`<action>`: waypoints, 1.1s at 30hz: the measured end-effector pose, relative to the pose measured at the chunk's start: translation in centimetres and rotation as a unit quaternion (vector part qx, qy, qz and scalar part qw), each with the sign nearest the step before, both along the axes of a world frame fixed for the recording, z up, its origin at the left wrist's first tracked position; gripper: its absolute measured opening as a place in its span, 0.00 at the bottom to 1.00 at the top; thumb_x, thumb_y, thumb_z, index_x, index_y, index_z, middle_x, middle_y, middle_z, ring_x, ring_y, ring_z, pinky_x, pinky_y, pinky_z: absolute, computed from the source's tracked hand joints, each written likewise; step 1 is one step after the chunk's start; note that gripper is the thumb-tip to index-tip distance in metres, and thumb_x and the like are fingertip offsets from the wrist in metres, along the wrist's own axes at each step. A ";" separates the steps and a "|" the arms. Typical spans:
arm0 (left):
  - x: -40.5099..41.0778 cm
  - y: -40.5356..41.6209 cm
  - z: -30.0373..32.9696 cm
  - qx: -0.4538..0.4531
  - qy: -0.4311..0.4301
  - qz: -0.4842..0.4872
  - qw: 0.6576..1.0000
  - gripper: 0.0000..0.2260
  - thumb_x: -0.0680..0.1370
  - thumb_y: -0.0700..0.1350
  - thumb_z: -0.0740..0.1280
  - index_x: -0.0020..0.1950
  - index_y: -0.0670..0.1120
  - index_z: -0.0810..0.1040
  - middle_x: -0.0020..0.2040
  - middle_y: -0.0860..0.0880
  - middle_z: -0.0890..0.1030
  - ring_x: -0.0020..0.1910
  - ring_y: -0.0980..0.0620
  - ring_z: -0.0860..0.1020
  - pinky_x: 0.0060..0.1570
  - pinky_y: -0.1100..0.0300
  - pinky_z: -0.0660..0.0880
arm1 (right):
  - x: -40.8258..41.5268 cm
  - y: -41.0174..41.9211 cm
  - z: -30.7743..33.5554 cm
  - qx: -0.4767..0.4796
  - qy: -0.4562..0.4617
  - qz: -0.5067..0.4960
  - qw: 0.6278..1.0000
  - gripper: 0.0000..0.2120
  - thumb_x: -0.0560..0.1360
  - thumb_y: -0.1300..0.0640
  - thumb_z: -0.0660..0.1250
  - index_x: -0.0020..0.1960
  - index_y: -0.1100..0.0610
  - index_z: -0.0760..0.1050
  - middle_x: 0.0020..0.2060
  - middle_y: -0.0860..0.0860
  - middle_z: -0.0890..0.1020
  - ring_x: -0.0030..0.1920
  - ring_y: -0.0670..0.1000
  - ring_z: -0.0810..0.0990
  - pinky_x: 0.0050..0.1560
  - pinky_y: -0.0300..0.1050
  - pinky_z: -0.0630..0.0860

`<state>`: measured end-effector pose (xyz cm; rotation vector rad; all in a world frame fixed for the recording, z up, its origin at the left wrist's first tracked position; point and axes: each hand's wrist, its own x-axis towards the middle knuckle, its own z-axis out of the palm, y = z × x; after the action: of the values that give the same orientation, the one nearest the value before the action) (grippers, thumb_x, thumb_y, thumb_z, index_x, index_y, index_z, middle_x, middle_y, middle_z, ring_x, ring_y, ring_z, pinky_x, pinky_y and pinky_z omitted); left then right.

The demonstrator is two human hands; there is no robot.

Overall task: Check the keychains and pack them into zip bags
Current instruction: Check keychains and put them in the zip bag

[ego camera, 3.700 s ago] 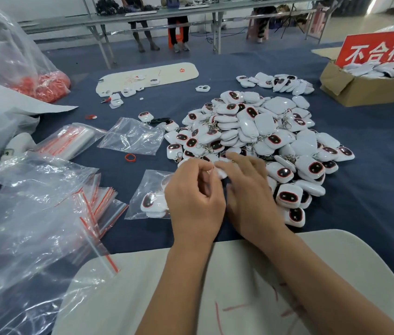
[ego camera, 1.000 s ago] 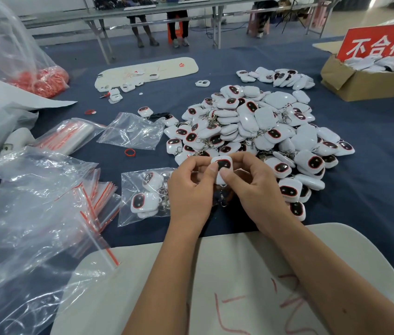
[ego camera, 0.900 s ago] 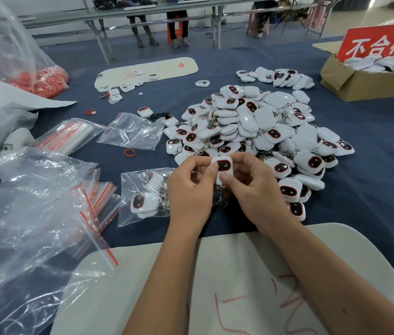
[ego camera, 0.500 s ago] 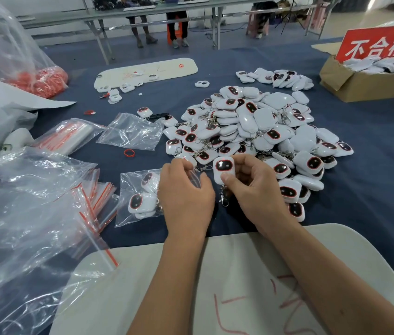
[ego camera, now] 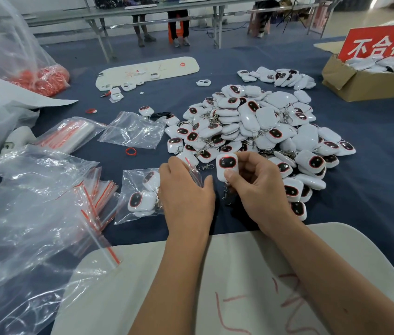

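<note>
Keychain (ego camera: pixel 227 166) in right hand (ego camera: pixel 258 189); 2 bagged.

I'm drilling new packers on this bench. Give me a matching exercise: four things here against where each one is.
Things:
1. held keychain
2. zip bag
3. red loop
4. cardboard box

Places:
A. far right of the table
B. in the right hand
C. under the left hand, keychains inside
D. loose on the blue cloth

Pairs: 1-B, 2-C, 3-D, 4-A
</note>
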<state>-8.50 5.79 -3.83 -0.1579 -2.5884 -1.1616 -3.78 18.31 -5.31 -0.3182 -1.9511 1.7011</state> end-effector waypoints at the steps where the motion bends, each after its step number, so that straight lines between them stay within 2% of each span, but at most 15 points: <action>1: 0.0 0.0 0.0 -0.006 0.000 -0.002 1.000 0.17 0.73 0.46 0.76 0.53 0.45 0.70 0.52 0.48 0.73 0.44 0.51 0.65 0.42 0.62 0.56 | 0.0 0.1 -0.1 0.000 0.003 0.000 1.000 0.06 0.79 0.63 0.72 0.54 0.54 0.82 0.43 0.49 0.86 0.42 0.46 0.84 0.47 0.47 0.82; 5: 0.1 -0.1 0.2 -0.009 0.002 -0.005 1.000 0.08 0.73 0.41 0.70 0.47 0.44 0.72 0.48 0.47 0.73 0.40 0.50 0.66 0.41 0.60 0.57 | -0.1 0.1 -0.1 -0.004 0.016 0.001 1.000 0.05 0.82 0.53 0.70 0.57 0.52 0.80 0.42 0.48 0.85 0.43 0.47 0.84 0.47 0.45 0.81; 7: 0.1 0.0 0.3 -0.019 -0.007 -0.004 1.000 0.05 0.73 0.41 0.68 0.45 0.44 0.72 0.46 0.47 0.73 0.40 0.47 0.69 0.42 0.56 0.61 | -0.1 0.0 0.1 -0.025 0.019 0.013 0.999 0.06 0.84 0.51 0.67 0.59 0.51 0.78 0.45 0.50 0.85 0.46 0.51 0.87 0.48 0.46 0.82; 10: -0.1 -0.1 0.4 -0.031 -0.015 0.001 0.999 0.03 0.74 0.41 0.67 0.43 0.43 0.74 0.44 0.46 0.76 0.42 0.46 0.72 0.42 0.54 0.64 | -0.1 -0.1 0.2 -0.098 0.026 0.049 0.994 0.05 0.86 0.53 0.63 0.61 0.53 0.73 0.45 0.48 0.83 0.38 0.55 0.87 0.42 0.47 0.82; 13: -0.3 -0.4 0.3 -0.021 -0.008 0.006 1.000 0.03 0.76 0.40 0.65 0.43 0.42 0.75 0.42 0.46 0.78 0.41 0.46 0.73 0.40 0.55 0.63 | -0.1 -0.1 0.2 -0.088 0.017 0.028 0.996 0.05 0.85 0.57 0.65 0.61 0.53 0.73 0.47 0.51 0.82 0.32 0.50 0.80 0.39 0.42 0.78; 15: -0.2 -0.4 0.3 0.009 0.010 0.001 1.000 0.04 0.78 0.39 0.65 0.44 0.42 0.75 0.41 0.46 0.79 0.42 0.45 0.75 0.41 0.53 0.67 | -0.1 -0.1 0.2 -0.075 0.013 0.014 0.997 0.11 0.83 0.63 0.67 0.62 0.52 0.73 0.47 0.53 0.82 0.32 0.48 0.80 0.39 0.38 0.78; 17: 0.0 -0.5 0.5 0.076 0.027 -0.020 0.997 0.05 0.79 0.38 0.67 0.43 0.43 0.76 0.39 0.48 0.80 0.40 0.49 0.77 0.42 0.56 0.72 | -0.1 -0.2 0.3 -0.066 0.012 0.013 0.998 0.16 0.80 0.66 0.70 0.63 0.52 0.72 0.47 0.54 0.83 0.33 0.48 0.81 0.38 0.37 0.78; 18: 0.0 -0.5 0.6 0.118 0.029 -0.031 0.992 0.06 0.78 0.38 0.68 0.42 0.44 0.77 0.37 0.51 0.80 0.38 0.53 0.77 0.40 0.62 0.72 | -0.1 -0.2 0.4 -0.062 0.013 0.012 0.998 0.16 0.80 0.66 0.70 0.63 0.52 0.72 0.45 0.54 0.83 0.32 0.48 0.81 0.38 0.37 0.77; 19: -0.1 -0.5 0.8 0.155 0.024 -0.041 0.987 0.06 0.78 0.38 0.70 0.41 0.44 0.78 0.35 0.54 0.80 0.37 0.56 0.78 0.38 0.68 0.71 | -0.1 -0.2 0.3 -0.056 0.015 0.007 0.998 0.15 0.80 0.65 0.70 0.63 0.52 0.72 0.43 0.51 0.83 0.32 0.48 0.81 0.37 0.37 0.77; 21: -0.2 -0.5 0.8 0.213 -0.006 -0.061 0.975 0.06 0.76 0.39 0.74 0.41 0.46 0.79 0.33 0.55 0.81 0.34 0.60 0.78 0.36 0.71 0.71 | -0.1 -0.1 0.3 -0.048 0.018 -0.005 0.999 0.11 0.82 0.61 0.69 0.62 0.51 0.74 0.39 0.46 0.82 0.30 0.48 0.79 0.35 0.37 0.76; 23: -0.3 -0.4 0.5 0.248 -0.046 -0.079 0.964 0.09 0.74 0.39 0.77 0.45 0.47 0.77 0.34 0.56 0.83 0.33 0.59 0.79 0.36 0.70 0.74 | 0.0 0.0 0.3 -0.052 0.026 -0.005 0.998 0.09 0.84 0.60 0.65 0.61 0.48 0.75 0.38 0.47 0.79 0.30 0.48 0.77 0.33 0.39 0.74; 25: -0.3 -0.3 0.3 0.264 -0.073 -0.089 0.958 0.12 0.72 0.38 0.78 0.47 0.48 0.76 0.36 0.58 0.85 0.33 0.57 0.81 0.36 0.69 0.76 | 0.0 0.0 0.4 -0.053 0.029 -0.002 0.998 0.12 0.84 0.62 0.61 0.57 0.47 0.77 0.39 0.49 0.77 0.30 0.49 0.76 0.32 0.39 0.73; 27: -0.4 -0.3 0.2 0.272 -0.084 -0.096 0.954 0.14 0.70 0.39 0.80 0.46 0.47 0.76 0.35 0.58 0.85 0.33 0.58 0.82 0.36 0.68 0.76 | 0.0 0.1 0.3 -0.040 0.015 -0.001 0.999 0.15 0.84 0.63 0.59 0.52 0.47 0.79 0.35 0.45 0.77 0.31 0.49 0.77 0.34 0.41 0.73; 30: -0.5 -0.4 0.2 0.283 -0.090 -0.110 0.948 0.15 0.67 0.40 0.83 0.43 0.46 0.77 0.35 0.53 0.85 0.33 0.55 0.83 0.36 0.63 0.79 | 0.0 -0.1 0.2 -0.005 -0.011 0.005 1.000 0.09 0.81 0.55 0.63 0.49 0.45 0.80 0.29 0.47 0.79 0.32 0.49 0.78 0.35 0.47 0.74; 33: -0.4 -0.6 0.3 0.303 -0.093 -0.141 0.938 0.16 0.66 0.40 0.84 0.41 0.45 0.77 0.34 0.50 0.84 0.32 0.54 0.82 0.33 0.62 0.78 | 0.1 -0.3 0.3 0.017 -0.012 0.012 1.000 0.04 0.77 0.47 0.69 0.49 0.46 0.80 0.32 0.45 0.81 0.32 0.47 0.78 0.33 0.44 0.75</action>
<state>-8.93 5.17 -3.53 -0.2984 -2.2668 -2.1089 -3.72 18.01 -5.00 -0.3063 -2.0064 1.6851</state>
